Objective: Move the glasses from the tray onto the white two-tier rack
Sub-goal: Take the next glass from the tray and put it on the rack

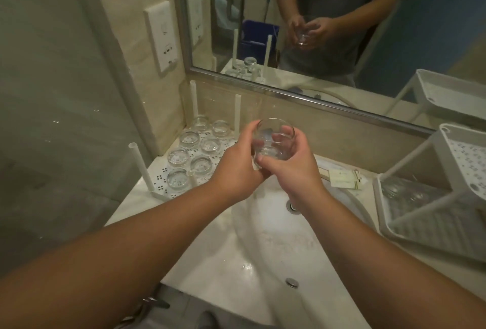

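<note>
Held glass (pixel 272 142): centre of frame, above the sink (pixel 263 244), mouth tilted toward the camera
Left hand (pixel 236 168): fingers curled round the glass
Right hand (pixel 292 160): fingers wrapped round its far side
Tray (pixel 160 178): centre left, seven glasses (pixel 190 155) left on it
Rack (pixel 431 213): right edge, on the tabletop
Advice: pass the glass to the right hand, carry it level, set it on a tier gently

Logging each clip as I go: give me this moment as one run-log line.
stage: carrying | left hand: holds glass | right hand: holds same glass | position: above sink | tray: glasses remain | rack: to the right
</note>
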The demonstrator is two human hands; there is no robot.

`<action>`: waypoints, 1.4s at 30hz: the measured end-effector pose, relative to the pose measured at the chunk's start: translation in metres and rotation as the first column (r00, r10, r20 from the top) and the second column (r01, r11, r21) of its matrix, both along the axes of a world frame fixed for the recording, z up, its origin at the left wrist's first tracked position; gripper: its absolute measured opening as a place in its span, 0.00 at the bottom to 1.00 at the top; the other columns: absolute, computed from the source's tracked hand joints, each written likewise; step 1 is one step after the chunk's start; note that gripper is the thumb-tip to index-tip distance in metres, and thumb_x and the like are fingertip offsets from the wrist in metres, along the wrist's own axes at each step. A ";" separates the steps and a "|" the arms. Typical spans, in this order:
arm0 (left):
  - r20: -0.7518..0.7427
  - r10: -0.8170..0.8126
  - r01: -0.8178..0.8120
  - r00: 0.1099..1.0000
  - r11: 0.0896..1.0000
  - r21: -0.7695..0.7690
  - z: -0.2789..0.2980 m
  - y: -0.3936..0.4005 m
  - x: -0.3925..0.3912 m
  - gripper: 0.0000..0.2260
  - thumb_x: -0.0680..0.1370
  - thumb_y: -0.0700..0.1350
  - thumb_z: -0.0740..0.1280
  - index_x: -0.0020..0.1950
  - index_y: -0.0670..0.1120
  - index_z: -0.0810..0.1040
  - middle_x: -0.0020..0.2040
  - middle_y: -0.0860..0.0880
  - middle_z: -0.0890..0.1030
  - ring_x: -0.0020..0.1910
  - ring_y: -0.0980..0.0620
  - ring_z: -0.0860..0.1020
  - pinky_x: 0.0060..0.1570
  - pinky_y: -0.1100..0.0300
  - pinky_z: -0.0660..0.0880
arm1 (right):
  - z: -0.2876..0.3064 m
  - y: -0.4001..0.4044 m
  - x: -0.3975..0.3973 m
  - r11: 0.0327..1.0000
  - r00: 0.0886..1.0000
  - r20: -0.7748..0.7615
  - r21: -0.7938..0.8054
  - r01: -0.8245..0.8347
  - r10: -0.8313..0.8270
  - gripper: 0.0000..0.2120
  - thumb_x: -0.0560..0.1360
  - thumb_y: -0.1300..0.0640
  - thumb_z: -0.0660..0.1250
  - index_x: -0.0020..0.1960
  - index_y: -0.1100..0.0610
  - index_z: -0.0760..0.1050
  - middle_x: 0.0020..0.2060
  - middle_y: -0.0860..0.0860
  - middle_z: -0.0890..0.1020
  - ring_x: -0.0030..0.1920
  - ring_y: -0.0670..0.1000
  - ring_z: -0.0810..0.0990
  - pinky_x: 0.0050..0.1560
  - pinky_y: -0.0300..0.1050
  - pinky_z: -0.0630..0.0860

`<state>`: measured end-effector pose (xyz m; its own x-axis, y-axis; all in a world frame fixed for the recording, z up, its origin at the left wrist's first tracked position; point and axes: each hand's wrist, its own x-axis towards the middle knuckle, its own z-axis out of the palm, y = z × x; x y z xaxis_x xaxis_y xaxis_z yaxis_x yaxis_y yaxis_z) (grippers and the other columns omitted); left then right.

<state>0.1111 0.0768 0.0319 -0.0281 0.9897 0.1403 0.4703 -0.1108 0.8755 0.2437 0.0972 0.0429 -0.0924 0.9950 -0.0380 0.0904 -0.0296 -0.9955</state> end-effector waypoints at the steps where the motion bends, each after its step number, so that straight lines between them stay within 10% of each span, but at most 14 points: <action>1: 0.000 0.004 -0.004 1.000 1.000 0.005 0.000 0.000 0.006 0.39 0.69 0.51 0.76 0.71 0.67 0.56 0.53 0.60 0.77 0.52 0.61 0.79 0.51 0.63 0.76 | -0.001 -0.001 0.005 1.000 1.000 0.028 0.009 0.004 -0.004 0.37 0.60 0.57 0.79 0.65 0.44 0.69 0.58 0.42 0.79 0.56 0.39 0.79 0.53 0.41 0.78; 8: -0.027 -0.043 0.043 0.999 0.999 0.000 -0.011 0.006 0.052 0.41 0.68 0.44 0.78 0.73 0.61 0.58 0.54 0.61 0.76 0.52 0.65 0.78 0.45 0.73 0.72 | -0.007 -0.011 0.056 0.999 0.990 0.139 0.042 0.022 -0.027 0.42 0.60 0.50 0.79 0.68 0.40 0.63 0.61 0.36 0.75 0.57 0.27 0.72 0.48 0.24 0.71; 14: -0.084 -0.102 0.100 0.991 0.995 -0.026 -0.019 0.006 0.105 0.40 0.68 0.43 0.78 0.70 0.64 0.58 0.60 0.57 0.78 0.48 0.64 0.79 0.40 0.75 0.72 | -0.021 -0.022 0.109 0.994 0.981 0.158 0.028 0.110 -0.113 0.42 0.62 0.50 0.81 0.71 0.43 0.64 0.62 0.38 0.75 0.63 0.37 0.74 0.62 0.42 0.75; 19: -0.108 -0.170 0.165 0.980 0.985 -0.050 -0.023 0.003 0.156 0.37 0.68 0.46 0.77 0.69 0.62 0.60 0.59 0.56 0.79 0.49 0.59 0.81 0.46 0.62 0.79 | -0.031 -0.034 0.156 0.976 0.955 0.199 0.036 0.217 -0.219 0.41 0.57 0.40 0.77 0.66 0.37 0.65 0.57 0.34 0.75 0.57 0.34 0.76 0.51 0.28 0.72; 29: -0.140 -0.345 0.329 0.928 0.936 -0.125 -0.044 0.000 0.258 0.38 0.69 0.45 0.77 0.71 0.62 0.60 0.58 0.57 0.77 0.48 0.67 0.77 0.43 0.78 0.69 | -0.059 -0.058 0.258 0.924 0.905 0.209 -0.011 0.382 -0.371 0.40 0.58 0.41 0.77 0.67 0.40 0.67 0.58 0.35 0.76 0.58 0.35 0.75 0.60 0.42 0.76; 42: -0.279 -0.484 0.467 0.830 0.875 -0.131 -0.074 -0.003 0.381 0.29 0.75 0.44 0.71 0.74 0.51 0.66 0.67 0.52 0.75 0.60 0.53 0.77 0.56 0.62 0.72 | -0.097 -0.079 0.377 0.848 0.837 0.241 -0.087 0.523 -0.492 0.43 0.64 0.49 0.80 0.74 0.43 0.63 0.66 0.41 0.75 0.63 0.41 0.75 0.62 0.43 0.75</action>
